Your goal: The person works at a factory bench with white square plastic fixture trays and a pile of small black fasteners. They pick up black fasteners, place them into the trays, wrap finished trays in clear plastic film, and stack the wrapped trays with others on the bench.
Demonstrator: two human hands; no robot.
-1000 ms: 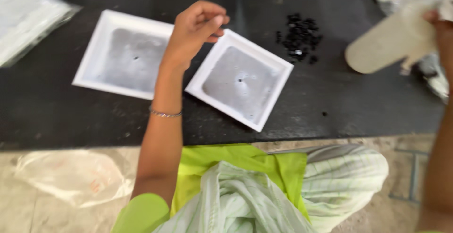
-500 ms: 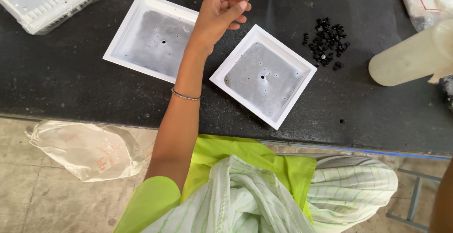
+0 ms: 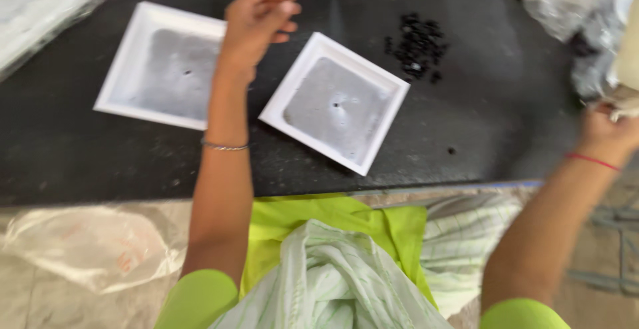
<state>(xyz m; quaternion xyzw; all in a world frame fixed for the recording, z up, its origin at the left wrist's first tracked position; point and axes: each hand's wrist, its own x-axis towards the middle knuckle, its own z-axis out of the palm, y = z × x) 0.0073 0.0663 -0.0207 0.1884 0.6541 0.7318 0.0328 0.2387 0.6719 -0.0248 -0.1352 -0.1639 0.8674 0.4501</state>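
Clear plastic bag (image 3: 80,249) with faint reddish print lies on the floor, below-left of the left hand (image 3: 256,19), off the bench (image 3: 466,136) edge. Clear wrapped white pack (image 3: 30,19) far left of that hand. Crinkled clear bags (image 3: 572,16) just above the right hand (image 3: 609,129); contents blurred.
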